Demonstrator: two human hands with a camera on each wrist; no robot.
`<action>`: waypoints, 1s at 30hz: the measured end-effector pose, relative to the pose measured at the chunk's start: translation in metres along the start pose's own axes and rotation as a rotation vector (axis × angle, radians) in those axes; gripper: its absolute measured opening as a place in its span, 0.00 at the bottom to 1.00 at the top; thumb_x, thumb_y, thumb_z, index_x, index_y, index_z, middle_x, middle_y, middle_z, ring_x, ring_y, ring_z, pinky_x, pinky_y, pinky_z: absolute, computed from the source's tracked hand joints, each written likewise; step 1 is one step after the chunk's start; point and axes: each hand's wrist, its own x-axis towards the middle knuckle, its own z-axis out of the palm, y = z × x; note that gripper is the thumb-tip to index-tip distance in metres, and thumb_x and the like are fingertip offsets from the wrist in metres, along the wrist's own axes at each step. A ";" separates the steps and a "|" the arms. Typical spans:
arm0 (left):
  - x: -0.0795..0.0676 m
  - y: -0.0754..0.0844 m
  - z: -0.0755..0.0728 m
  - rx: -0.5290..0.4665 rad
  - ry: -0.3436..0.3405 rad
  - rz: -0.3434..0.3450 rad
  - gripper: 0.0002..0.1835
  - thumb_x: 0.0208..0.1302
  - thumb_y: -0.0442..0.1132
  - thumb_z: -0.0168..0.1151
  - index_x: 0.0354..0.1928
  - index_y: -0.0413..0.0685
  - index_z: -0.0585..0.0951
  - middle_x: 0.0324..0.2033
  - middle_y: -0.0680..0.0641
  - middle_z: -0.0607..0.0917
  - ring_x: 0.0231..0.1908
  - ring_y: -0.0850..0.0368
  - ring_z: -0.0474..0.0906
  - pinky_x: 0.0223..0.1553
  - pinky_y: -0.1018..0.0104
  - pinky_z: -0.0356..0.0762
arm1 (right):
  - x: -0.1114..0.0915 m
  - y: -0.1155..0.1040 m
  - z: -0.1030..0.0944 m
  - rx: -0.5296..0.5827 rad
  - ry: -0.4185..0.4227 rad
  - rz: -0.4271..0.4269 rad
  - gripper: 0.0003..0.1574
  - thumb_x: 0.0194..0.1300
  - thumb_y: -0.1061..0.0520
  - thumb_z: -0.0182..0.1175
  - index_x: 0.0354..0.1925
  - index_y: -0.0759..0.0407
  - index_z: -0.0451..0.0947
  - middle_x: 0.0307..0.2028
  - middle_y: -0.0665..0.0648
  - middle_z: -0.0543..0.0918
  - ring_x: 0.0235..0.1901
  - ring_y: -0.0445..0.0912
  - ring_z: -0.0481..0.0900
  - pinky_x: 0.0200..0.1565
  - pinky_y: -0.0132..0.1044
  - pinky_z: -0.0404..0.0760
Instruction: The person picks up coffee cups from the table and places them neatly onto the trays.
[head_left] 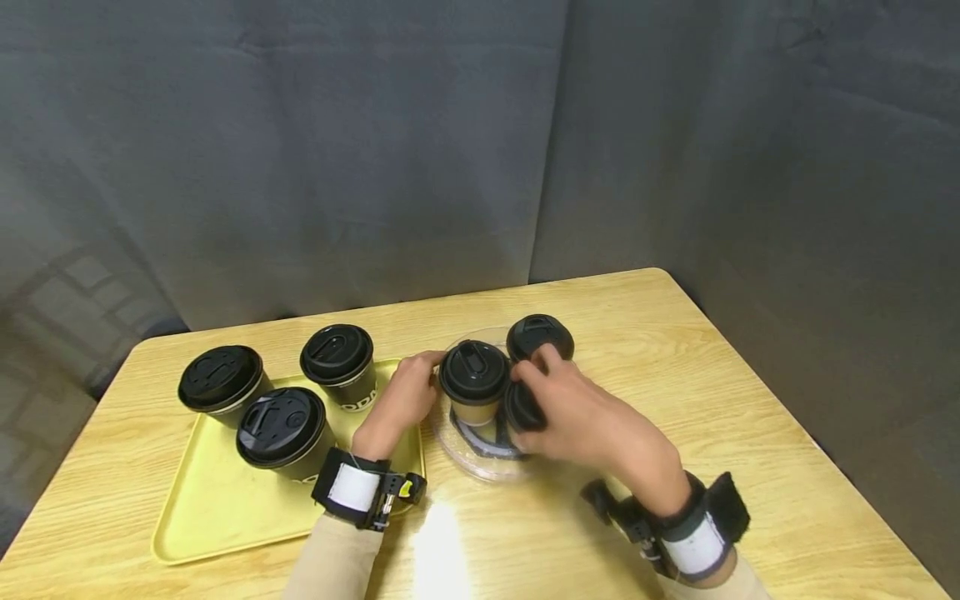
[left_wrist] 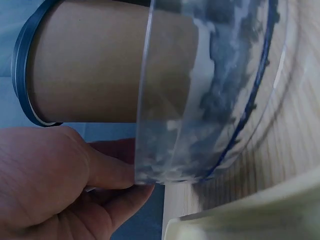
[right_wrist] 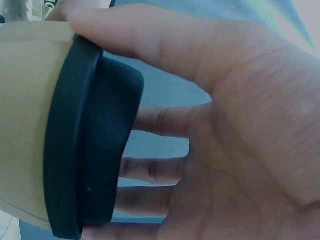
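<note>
Three paper cups with black lids stand close together in a clear round plastic container (head_left: pixel 480 471). One cup (head_left: pixel 474 375) is at the left, another (head_left: pixel 538 333) at the back right. My right hand (head_left: pixel 573 408) grips the third cup (head_left: pixel 523 408) by its lid (right_wrist: pixel 70 150), fingers spread round the lid's edge. In the right wrist view its tan side shows, while its base is out of sight. My left hand (head_left: pixel 405 392) pinches the container's rim at the left with thumb and fingers, just beside the tan cup wall (left_wrist: pixel 90 65).
To the left lies a yellow tray (head_left: pixel 217 517) with several black-lidded cups, among them a back cup (head_left: pixel 339 358), a left cup (head_left: pixel 223 383) and a front cup (head_left: pixel 283 429). Everything rests on a wooden table (head_left: pixel 720 467). A grey curtain (head_left: pixel 360 167) hangs behind it.
</note>
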 end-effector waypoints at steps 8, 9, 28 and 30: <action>0.007 0.000 0.003 -0.031 -0.010 -0.015 0.24 0.57 0.21 0.55 0.55 0.41 0.81 0.54 0.39 0.84 0.59 0.44 0.79 0.62 0.52 0.75 | 0.003 -0.004 0.004 -0.034 -0.015 0.021 0.39 0.49 0.52 0.74 0.58 0.57 0.71 0.49 0.59 0.70 0.44 0.52 0.75 0.47 0.48 0.83; 0.007 0.000 0.003 -0.036 -0.011 -0.014 0.22 0.58 0.22 0.56 0.55 0.41 0.82 0.54 0.39 0.84 0.59 0.44 0.79 0.62 0.51 0.75 | 0.003 -0.005 0.004 -0.039 -0.015 0.023 0.40 0.49 0.52 0.75 0.58 0.58 0.71 0.49 0.60 0.70 0.44 0.52 0.75 0.47 0.48 0.83; 0.017 -0.001 0.005 -0.036 -0.024 0.029 0.14 0.64 0.32 0.60 0.51 0.40 0.82 0.50 0.39 0.85 0.55 0.43 0.81 0.59 0.51 0.78 | 0.004 -0.014 0.011 -0.037 -0.048 0.043 0.40 0.49 0.50 0.76 0.58 0.56 0.70 0.52 0.60 0.70 0.49 0.52 0.76 0.51 0.47 0.82; 0.017 -0.002 0.005 -0.036 -0.028 0.027 0.14 0.64 0.31 0.60 0.51 0.40 0.82 0.50 0.39 0.85 0.55 0.43 0.81 0.59 0.52 0.78 | 0.004 -0.014 0.011 -0.037 -0.045 0.043 0.40 0.49 0.50 0.76 0.58 0.57 0.70 0.52 0.60 0.70 0.50 0.52 0.76 0.51 0.47 0.82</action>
